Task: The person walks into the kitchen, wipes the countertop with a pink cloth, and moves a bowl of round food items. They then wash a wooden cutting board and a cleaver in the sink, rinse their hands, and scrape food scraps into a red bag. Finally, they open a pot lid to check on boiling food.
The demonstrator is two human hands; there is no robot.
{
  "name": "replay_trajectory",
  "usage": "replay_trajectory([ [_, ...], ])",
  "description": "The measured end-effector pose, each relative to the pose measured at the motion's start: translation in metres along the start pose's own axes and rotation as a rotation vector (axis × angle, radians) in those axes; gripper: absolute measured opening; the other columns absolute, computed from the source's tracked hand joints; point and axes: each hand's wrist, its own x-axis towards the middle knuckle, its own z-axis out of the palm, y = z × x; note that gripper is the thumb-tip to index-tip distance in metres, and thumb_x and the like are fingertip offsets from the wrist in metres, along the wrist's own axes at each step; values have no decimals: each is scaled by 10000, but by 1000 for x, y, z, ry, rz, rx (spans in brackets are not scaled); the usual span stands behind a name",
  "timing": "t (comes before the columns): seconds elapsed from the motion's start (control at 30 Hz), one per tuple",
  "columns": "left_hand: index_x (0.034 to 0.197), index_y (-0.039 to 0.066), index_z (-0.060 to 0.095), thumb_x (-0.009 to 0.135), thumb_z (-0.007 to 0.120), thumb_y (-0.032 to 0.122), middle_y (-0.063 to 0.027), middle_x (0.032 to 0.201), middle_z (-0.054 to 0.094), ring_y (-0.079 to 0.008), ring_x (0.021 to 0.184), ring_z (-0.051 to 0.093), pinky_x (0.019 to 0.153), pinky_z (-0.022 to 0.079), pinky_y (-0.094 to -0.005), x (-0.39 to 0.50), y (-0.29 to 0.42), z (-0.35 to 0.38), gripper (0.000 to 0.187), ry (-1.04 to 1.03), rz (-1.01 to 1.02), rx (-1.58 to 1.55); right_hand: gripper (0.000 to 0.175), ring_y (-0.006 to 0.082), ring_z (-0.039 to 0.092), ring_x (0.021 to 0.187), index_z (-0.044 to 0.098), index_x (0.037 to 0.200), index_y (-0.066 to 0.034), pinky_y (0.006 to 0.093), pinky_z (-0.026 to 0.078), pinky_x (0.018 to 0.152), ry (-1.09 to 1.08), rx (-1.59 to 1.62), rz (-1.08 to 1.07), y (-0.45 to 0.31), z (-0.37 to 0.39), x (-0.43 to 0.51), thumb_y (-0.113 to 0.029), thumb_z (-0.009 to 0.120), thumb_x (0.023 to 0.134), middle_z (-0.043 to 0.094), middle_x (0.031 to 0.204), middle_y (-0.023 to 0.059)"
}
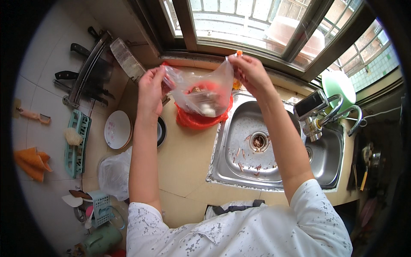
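Observation:
Both hands stretch a clear plastic bag point(199, 96) between them above the counter. My left hand point(151, 88) pinches its left top edge, and my right hand point(249, 73) grips the top edge on the right. A whitish lump and something brownish show through the film; whether they lie inside the bag or behind it I cannot tell. Directly below and behind is a red plastic bag point(200, 121), bunched on the counter beside the sink. An orange-capped bottle point(237, 84) stands behind my right hand, mostly hidden.
A double steel sink point(250, 128) with brown scraps around its drain lies to the right, under a faucet point(314, 127). Knives hang on a wall rack point(88, 69) at left. Plates point(118, 129), a black-rimmed pan or bowl point(161, 131) and a white plastic bag point(115, 175) are near my left forearm.

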Motion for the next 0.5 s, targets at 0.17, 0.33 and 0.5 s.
replay_trajectory([
  [0.17, 873, 79, 558, 933, 544, 186, -10, 752, 574, -111, 649, 551, 607, 486, -251, -14, 58, 14, 124, 44, 134, -226, 137, 40, 451, 574, 624, 845, -9, 191, 373, 524, -104, 102, -83, -66, 41, -28, -137, 671, 833, 552, 696, -10],
  [0.33, 880, 77, 547, 914, 577, 166, 12, 724, 514, -70, 602, 454, 573, 389, -209, -71, 97, 12, 101, -277, 97, -298, 164, 29, 453, 555, 600, 935, -7, 174, 358, 480, -209, 118, -216, -105, 34, -80, -148, 633, 859, 561, 703, -9],
  [0.5, 930, 63, 569, 880, 625, 158, 30, 648, 484, -64, 540, 419, 524, 374, -228, -138, 81, -5, 121, -300, -79, 95, 137, 45, 548, 622, 576, 933, -9, 175, 474, 551, -194, 229, -78, -82, -3, -159, -111, 621, 853, 595, 796, 26],
])
